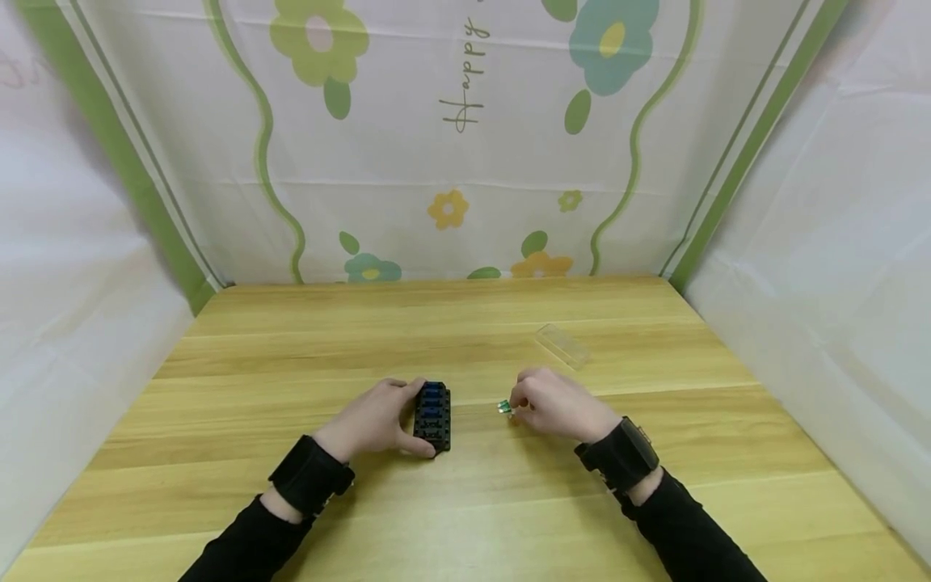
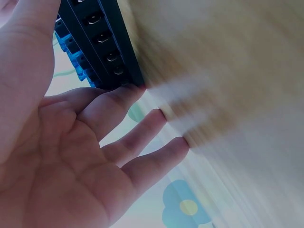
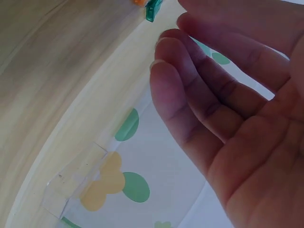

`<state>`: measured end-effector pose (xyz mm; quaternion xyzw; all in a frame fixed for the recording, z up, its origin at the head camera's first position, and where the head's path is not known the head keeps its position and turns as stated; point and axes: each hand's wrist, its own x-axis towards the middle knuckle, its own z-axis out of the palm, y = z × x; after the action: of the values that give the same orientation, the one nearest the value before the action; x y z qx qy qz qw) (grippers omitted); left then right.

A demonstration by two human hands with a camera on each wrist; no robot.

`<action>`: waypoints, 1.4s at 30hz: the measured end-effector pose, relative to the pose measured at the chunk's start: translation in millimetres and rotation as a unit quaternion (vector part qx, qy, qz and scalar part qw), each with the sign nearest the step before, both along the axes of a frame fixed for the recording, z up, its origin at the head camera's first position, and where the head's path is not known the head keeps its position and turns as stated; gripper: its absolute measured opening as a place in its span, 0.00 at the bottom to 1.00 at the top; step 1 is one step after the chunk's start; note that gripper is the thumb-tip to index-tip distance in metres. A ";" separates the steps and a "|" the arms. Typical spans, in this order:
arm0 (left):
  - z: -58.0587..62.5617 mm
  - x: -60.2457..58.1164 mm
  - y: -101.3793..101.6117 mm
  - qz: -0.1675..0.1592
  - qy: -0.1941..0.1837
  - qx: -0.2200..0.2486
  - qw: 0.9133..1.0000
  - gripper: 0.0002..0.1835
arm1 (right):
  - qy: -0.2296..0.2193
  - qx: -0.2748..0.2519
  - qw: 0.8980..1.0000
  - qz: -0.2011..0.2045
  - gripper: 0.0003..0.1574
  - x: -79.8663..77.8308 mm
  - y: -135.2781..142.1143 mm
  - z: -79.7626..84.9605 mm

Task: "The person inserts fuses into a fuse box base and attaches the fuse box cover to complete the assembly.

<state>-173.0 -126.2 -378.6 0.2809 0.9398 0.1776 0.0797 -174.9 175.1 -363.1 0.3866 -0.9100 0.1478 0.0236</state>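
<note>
One left hand [image 1: 374, 416] and one right hand [image 1: 558, 404], with two black wrist straps [image 1: 309, 475] and two black sleeves [image 1: 246, 543], appear at one wooden tabletop [image 1: 465, 521] alongside one black fuse block [image 1: 447, 424], one clear plastic cover [image 1: 563, 346] and at least one green fuse [image 1: 504, 406]. Several blue fuses [image 1: 432, 402] are too small to count exactly. Six flowers [image 1: 436, 212], six leaves [image 1: 578, 111] and two wavy green lines [image 1: 265, 121] decorate one printed backdrop [image 1: 407, 145].
</note>
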 end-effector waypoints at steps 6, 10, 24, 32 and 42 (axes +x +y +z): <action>-1.4 -0.1 -0.5 0.002 -0.003 0.000 1.000 0.59 | -0.006 0.014 1.000 -0.005 0.02 0.3 -0.4 -1.2; -1.5 -0.7 -0.2 0.003 -0.004 -0.001 1.000 0.60 | -0.008 0.021 1.000 -0.007 0.03 0.0 0.1 -2.4; 0.3 0.3 -1.2 -0.004 0.008 0.008 1.000 0.59 | -0.017 0.029 0.999 0.007 0.04 -3.5 1.1 -9.1; 0.2 0.8 -1.4 -0.004 0.006 0.009 1.000 0.59 | -0.018 0.034 0.999 0.012 0.08 -3.7 0.9 -10.6; 0.7 1.6 -1.2 0.000 0.002 0.006 1.000 0.59 | -0.012 0.030 0.999 0.010 0.04 -3.0 -1.9 -11.1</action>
<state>-171.4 -127.4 -377.8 0.2820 0.9388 0.1826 0.0762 -177.8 173.2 -374.1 0.3940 -0.9105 0.1256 -0.0002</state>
